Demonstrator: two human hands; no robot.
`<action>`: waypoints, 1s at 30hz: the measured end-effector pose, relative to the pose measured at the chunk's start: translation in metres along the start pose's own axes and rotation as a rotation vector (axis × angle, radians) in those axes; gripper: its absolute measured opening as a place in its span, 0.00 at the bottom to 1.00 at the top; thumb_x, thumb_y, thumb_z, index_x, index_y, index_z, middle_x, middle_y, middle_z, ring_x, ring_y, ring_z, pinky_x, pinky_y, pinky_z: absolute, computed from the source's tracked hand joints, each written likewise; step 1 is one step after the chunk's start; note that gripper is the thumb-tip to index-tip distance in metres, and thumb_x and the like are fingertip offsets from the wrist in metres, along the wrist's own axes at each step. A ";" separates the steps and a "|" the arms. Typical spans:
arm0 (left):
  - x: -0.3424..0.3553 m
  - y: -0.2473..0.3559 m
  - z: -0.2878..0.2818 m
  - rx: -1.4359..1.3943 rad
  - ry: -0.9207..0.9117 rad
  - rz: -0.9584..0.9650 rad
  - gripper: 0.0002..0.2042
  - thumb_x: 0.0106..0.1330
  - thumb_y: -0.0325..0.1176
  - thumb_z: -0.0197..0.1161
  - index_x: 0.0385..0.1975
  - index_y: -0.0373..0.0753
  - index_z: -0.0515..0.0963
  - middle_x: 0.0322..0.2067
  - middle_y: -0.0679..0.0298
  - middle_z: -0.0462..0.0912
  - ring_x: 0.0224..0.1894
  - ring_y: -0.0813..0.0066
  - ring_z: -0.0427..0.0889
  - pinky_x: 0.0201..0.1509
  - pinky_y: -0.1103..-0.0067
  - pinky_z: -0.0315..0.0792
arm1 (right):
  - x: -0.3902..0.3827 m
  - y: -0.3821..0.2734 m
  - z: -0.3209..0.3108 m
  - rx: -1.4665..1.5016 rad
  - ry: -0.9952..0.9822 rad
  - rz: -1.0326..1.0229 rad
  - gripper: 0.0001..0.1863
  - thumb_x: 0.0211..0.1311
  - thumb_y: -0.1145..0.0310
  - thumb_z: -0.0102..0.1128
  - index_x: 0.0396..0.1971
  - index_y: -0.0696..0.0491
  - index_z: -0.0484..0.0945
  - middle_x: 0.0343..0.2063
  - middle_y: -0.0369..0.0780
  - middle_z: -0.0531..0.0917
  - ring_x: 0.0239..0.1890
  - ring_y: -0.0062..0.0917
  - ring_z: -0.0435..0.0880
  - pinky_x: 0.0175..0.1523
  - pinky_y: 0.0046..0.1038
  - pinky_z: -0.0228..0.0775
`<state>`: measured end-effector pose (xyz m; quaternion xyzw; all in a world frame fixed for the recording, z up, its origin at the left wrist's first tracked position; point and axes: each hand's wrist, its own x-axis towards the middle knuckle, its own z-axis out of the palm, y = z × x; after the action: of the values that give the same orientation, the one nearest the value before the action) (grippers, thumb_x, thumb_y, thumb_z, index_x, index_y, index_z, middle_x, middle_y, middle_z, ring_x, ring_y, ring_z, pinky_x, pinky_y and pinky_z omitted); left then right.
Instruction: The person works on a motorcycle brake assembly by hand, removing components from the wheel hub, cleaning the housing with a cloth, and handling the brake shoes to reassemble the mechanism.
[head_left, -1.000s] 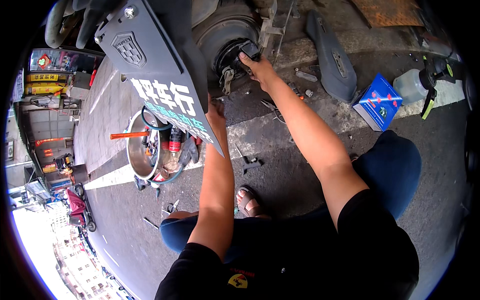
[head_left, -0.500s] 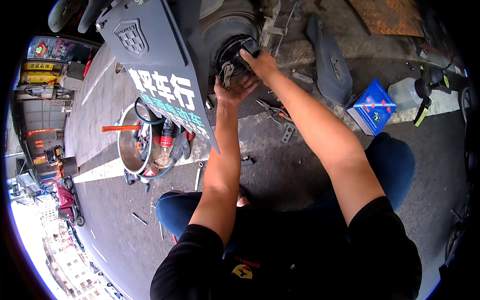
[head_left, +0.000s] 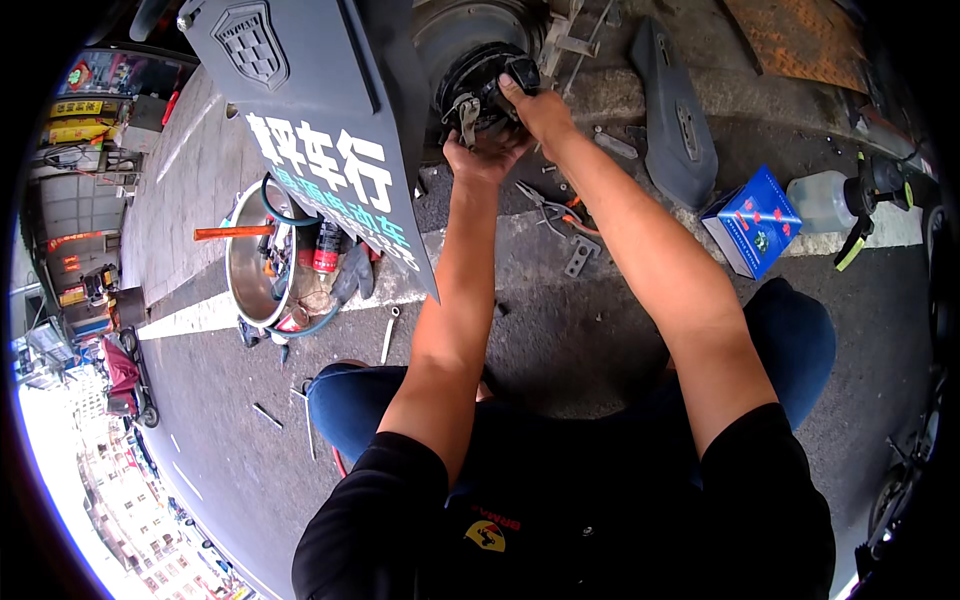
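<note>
A round black drum-brake plate (head_left: 462, 78) with a metal lever arm (head_left: 466, 112) sits against the wheel (head_left: 437, 38) at the top middle. My right hand (head_left: 541, 112) grips the plate's right side, thumb on its face and the other fingers hidden. From below, my left hand (head_left: 483, 160) cups the same plate palm up, near the lever arm; its fingertips are partly out of sight. Pliers with orange handles (head_left: 548, 208) lie on the ground under my right forearm, beside a small metal plate with holes (head_left: 580, 257).
A grey mudguard flap (head_left: 345, 95) hangs left of my hands. Beyond it stands a metal basin (head_left: 238, 297) of tools and cans. A wrench (head_left: 390, 335) lies near my left knee. To the right are a long grey cover (head_left: 672, 125), a blue box (head_left: 757, 225) and a spray bottle (head_left: 820, 200).
The view has shifted slightly, so most things appear a little displaced. Both hands stay on the brake plate; my left hand's fingers have curled in closer beneath it.
</note>
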<state>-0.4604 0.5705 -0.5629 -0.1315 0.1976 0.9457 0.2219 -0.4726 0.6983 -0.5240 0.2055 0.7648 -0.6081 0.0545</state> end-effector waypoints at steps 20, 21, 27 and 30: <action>0.000 -0.005 0.006 -0.014 0.034 0.008 0.39 0.63 0.61 0.25 0.67 0.39 0.56 0.67 0.46 0.54 0.70 0.45 0.52 0.70 0.46 0.44 | -0.004 0.019 -0.009 0.182 -0.228 -0.217 0.41 0.44 0.50 0.76 0.55 0.60 0.72 0.49 0.45 0.81 0.52 0.34 0.79 0.56 0.33 0.70; 0.000 0.000 0.002 0.007 0.031 0.027 0.38 0.63 0.60 0.25 0.67 0.39 0.57 0.67 0.46 0.54 0.69 0.45 0.53 0.70 0.46 0.43 | -0.009 0.011 -0.009 0.118 -0.236 -0.210 0.41 0.44 0.50 0.76 0.54 0.60 0.72 0.49 0.46 0.80 0.51 0.34 0.79 0.56 0.33 0.69; 0.008 -0.006 0.006 -0.098 0.126 0.030 0.34 0.65 0.57 0.29 0.63 0.41 0.64 0.64 0.48 0.61 0.66 0.47 0.60 0.68 0.46 0.51 | 0.002 0.022 -0.010 -0.069 -0.151 -0.213 0.40 0.44 0.54 0.76 0.55 0.60 0.71 0.48 0.46 0.81 0.51 0.33 0.79 0.56 0.32 0.69; 0.007 -0.001 0.003 -0.092 0.135 0.049 0.34 0.65 0.56 0.29 0.62 0.40 0.65 0.63 0.47 0.63 0.65 0.46 0.60 0.68 0.47 0.52 | -0.001 0.022 -0.011 0.014 -0.188 -0.331 0.34 0.43 0.59 0.75 0.51 0.60 0.74 0.44 0.49 0.83 0.48 0.36 0.82 0.52 0.32 0.73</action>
<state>-0.4659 0.5750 -0.5631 -0.2002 0.1717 0.9479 0.1786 -0.4614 0.7121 -0.5409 0.0198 0.7755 -0.6307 0.0234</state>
